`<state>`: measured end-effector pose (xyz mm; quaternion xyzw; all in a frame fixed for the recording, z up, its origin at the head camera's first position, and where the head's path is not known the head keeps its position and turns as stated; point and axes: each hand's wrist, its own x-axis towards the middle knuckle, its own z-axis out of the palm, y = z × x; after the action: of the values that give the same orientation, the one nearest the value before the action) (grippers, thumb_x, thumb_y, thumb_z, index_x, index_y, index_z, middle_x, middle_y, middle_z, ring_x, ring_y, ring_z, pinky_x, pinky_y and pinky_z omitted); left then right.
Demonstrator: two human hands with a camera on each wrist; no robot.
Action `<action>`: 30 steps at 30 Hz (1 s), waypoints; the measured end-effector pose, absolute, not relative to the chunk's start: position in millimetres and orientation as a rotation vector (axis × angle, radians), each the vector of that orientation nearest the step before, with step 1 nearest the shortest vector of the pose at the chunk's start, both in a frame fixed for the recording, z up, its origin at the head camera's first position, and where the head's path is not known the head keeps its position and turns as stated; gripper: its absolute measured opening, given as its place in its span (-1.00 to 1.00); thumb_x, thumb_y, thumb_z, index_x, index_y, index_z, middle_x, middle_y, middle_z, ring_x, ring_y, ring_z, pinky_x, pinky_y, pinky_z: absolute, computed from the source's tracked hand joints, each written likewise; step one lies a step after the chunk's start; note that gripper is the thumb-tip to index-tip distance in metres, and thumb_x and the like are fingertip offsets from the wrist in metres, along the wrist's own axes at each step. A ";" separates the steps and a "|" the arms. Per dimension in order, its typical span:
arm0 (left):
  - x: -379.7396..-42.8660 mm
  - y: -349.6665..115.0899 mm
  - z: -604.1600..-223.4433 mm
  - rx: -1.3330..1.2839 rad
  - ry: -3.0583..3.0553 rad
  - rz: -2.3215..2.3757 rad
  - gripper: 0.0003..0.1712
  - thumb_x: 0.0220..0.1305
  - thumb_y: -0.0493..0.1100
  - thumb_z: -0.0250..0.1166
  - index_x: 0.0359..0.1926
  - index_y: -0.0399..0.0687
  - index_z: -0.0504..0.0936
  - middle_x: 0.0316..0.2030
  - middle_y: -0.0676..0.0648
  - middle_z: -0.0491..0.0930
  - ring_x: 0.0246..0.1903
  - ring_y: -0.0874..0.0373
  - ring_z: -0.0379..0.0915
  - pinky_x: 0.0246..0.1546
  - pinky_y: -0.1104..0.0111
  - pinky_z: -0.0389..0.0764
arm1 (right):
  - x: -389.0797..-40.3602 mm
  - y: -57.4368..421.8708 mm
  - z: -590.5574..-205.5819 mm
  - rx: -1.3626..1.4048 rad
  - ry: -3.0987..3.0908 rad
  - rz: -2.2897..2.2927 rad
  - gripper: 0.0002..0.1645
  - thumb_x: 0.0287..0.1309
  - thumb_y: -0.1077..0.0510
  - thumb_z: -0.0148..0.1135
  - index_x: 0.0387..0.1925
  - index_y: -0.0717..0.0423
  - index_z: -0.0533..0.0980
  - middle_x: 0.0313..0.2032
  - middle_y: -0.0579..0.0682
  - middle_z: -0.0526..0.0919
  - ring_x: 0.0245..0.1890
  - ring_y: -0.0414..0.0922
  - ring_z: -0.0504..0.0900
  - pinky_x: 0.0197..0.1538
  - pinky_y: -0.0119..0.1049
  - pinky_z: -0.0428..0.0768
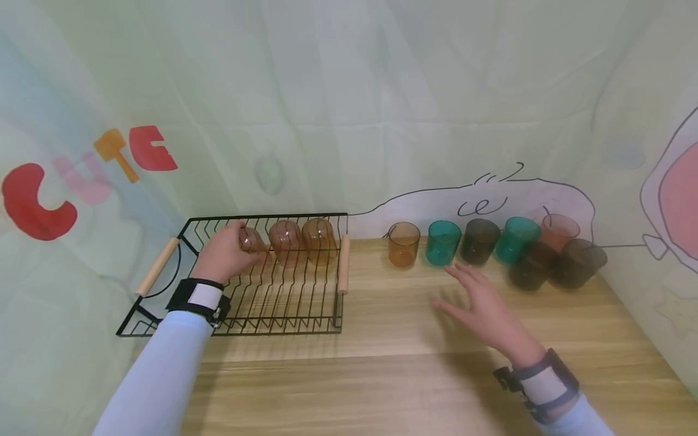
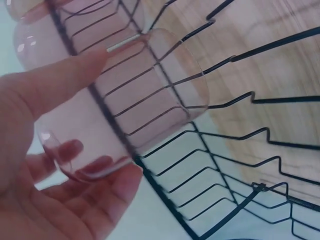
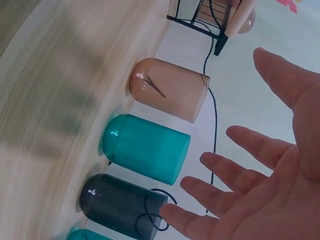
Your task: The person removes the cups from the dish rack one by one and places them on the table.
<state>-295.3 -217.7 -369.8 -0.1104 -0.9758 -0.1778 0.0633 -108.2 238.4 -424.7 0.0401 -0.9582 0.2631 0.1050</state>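
In the head view, my left hand (image 1: 222, 253) grips a pink transparent glass (image 1: 249, 238) at the left of the black wire rack (image 1: 278, 318). The left wrist view shows thumb and fingers around that glass (image 2: 80, 117), which sits bottom up against the rack's wires. Beside it in the rack stand another pink glass (image 1: 286, 242) and an amber one (image 1: 319, 239), both upside down. My right hand (image 1: 485, 312) hovers over the table with fingers spread, holding nothing. Nearest to it are a teal glass (image 1: 443, 243) and a dark grey glass (image 1: 480, 243), both upright.
An amber glass (image 1: 404, 245) stands right of the rack's wooden handle (image 1: 343, 266). Farther right are a second teal glass (image 1: 517, 241), a reddish glass (image 1: 561, 227) and dark glasses (image 1: 580, 263) close together. A printed cloth (image 1: 338, 121) hangs behind the wooden table (image 1: 382, 387).
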 end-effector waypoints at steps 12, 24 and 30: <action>-257.6 -212.7 -334.1 -0.187 -2.655 -0.570 -0.09 -0.15 0.06 0.48 0.14 -0.34 0.32 -0.03 -0.41 0.41 -0.08 -0.30 0.36 -0.29 -0.12 0.45 | -105.7 241.1 -416.8 0.116 -2.800 0.820 -0.04 -0.04 -0.48 0.13 0.27 0.01 0.33 0.32 0.15 0.31 0.32 0.15 0.26 0.30 0.17 0.26; -216.5 -168.1 -294.3 -0.389 -2.398 -0.782 0.01 -0.10 0.06 0.50 0.37 0.03 0.21 0.05 -0.23 0.41 0.13 -0.10 0.28 0.01 0.00 0.40 | -103.3 243.7 -406.3 0.159 -2.757 0.827 -0.07 0.03 -0.43 0.10 0.26 0.09 0.33 0.24 0.12 0.42 0.27 0.11 0.34 0.29 0.12 0.30; -198.8 -143.0 -289.5 -0.481 -2.374 -0.802 -0.10 -0.17 0.00 0.55 0.24 -0.05 0.38 0.04 -0.25 0.42 0.07 -0.12 0.29 0.02 0.02 0.37 | -100.7 243.1 -405.0 0.145 -2.749 0.851 -0.09 0.03 -0.43 0.12 0.26 0.06 0.33 0.24 0.09 0.43 0.26 0.08 0.36 0.28 0.10 0.32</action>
<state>-198.8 -143.0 -289.5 -0.1804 -0.8902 -0.3006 0.2908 -100.7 243.1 -405.0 0.0498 -0.9460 0.2929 0.1296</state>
